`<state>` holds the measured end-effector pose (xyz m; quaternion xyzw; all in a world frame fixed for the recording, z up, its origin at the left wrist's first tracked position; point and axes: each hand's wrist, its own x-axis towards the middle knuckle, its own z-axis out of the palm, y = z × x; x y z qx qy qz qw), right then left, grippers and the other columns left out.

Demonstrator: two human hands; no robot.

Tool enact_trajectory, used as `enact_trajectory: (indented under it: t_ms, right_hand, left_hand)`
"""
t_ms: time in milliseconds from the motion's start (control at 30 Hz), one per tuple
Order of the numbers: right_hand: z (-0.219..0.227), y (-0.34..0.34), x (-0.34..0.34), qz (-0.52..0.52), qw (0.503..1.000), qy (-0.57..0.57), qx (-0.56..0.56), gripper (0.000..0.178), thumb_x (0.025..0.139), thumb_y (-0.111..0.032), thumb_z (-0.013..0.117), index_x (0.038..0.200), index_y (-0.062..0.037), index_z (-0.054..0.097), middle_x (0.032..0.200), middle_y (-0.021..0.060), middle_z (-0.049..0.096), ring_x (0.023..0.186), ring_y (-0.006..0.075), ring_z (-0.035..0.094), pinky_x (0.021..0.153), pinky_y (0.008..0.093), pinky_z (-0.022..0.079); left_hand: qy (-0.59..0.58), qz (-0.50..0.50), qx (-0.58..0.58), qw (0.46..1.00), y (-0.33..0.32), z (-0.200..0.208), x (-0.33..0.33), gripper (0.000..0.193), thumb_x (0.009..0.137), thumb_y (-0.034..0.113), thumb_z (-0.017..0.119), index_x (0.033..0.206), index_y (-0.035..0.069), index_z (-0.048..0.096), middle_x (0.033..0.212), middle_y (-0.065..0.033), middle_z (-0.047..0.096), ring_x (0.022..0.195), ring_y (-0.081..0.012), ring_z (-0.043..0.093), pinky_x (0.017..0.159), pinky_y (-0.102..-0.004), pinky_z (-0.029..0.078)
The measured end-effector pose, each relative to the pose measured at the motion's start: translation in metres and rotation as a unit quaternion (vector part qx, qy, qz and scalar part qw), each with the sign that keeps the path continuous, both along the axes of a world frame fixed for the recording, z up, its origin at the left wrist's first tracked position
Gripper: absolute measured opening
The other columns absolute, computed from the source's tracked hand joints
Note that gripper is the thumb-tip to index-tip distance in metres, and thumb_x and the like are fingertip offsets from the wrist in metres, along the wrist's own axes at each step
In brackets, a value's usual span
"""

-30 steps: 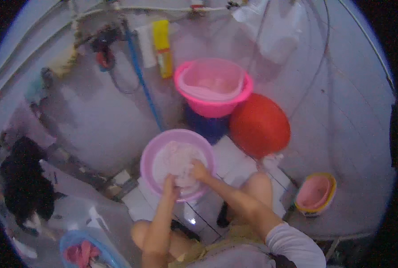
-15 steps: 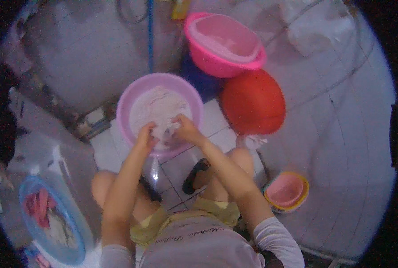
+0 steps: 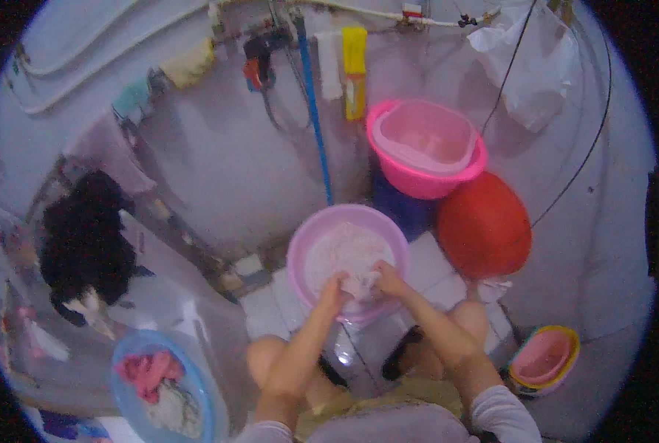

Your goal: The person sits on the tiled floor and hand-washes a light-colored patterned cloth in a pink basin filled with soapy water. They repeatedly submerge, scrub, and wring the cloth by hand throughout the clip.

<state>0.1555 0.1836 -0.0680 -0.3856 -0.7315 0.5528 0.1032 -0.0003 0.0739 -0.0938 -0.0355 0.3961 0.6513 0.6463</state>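
Observation:
A light purple basin (image 3: 295, 260) stands on the tiled floor in front of my feet, filled with what looks like whitish, pink-tinged suds or cloth. At its near side my left hand (image 3: 335, 293) is closed on a bunched piece of wet white cloth (image 3: 360, 285). My right hand (image 3: 390, 280) grips the same cloth from the other side, a short gap away. Blur and the suds partly hide the fingertips. How far the cloth extends through the basin I cannot tell.
Pink basins (image 3: 425, 176) rest on a dark blue container (image 3: 400, 205), beside a red basin (image 3: 485, 229). Small nested basins (image 3: 544, 358) sit at right. A blue tub (image 3: 125, 399) of clothes is at left, below a black garment (image 3: 86, 240). A blue pole (image 3: 313, 125) stands behind.
The view has tilted up and swung left, so the wall pipes and black garment now show. Both hands stay at the basin's near side, holding the cloth.

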Motion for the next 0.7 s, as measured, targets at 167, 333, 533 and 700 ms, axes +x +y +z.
enact_trajectory:
  t_ms: [167,333,533,700]
  right_hand:
    - [-0.028,-0.006,-0.014,0.026,0.999,0.0,0.025,0.038,0.068,0.0,0.059,0.104,-0.0053,0.05,0.093,0.0134,0.059,0.081,0.022,0.059,0.065,0.0355,0.05]
    - [-0.01,-0.007,-0.011,0.045,0.994,-0.038,0.094,0.039,0.066,-0.006,0.066,0.102,-0.0119,0.053,0.091,0.0119,0.06,0.079,0.0217,0.06,0.066,0.0375,0.049]
    - [-0.045,0.009,-0.023,0.04,0.993,-0.029,0.11,0.04,0.066,-0.003,0.063,0.104,-0.0101,0.054,0.088,0.0115,0.061,0.08,0.0218,0.058,0.066,0.0335,0.047]
    - [-0.036,0.006,-0.003,-0.021,0.996,-0.059,0.056,0.041,0.064,-0.004,0.064,0.103,-0.0115,0.054,0.086,0.0112,0.06,0.075,0.023,0.059,0.061,0.0341,0.047]
  left_hand:
    - [0.066,-0.001,-0.009,0.998,-0.016,-0.069,-0.027,0.024,0.078,0.021,0.057,0.098,0.01,0.054,0.104,-0.006,0.053,0.086,-0.0238,0.055,0.073,-0.0437,0.046]
    - [0.077,0.003,-0.061,0.995,-0.018,0.025,0.0,0.025,0.076,0.018,0.059,0.097,0.006,0.056,0.101,-0.0085,0.057,0.093,-0.0242,0.055,0.078,-0.0419,0.045]
    - [-0.004,0.017,-0.038,0.999,0.0,-0.033,-0.018,0.026,0.074,0.02,0.059,0.096,0.007,0.055,0.095,-0.0092,0.055,0.095,-0.0286,0.052,0.081,-0.0462,0.043]
    - [0.052,0.008,-0.1,0.994,0.0,0.005,0.007,0.03,0.072,0.02,0.059,0.098,0.005,0.053,0.094,-0.0101,0.054,0.087,-0.0291,0.054,0.079,-0.0453,0.044]
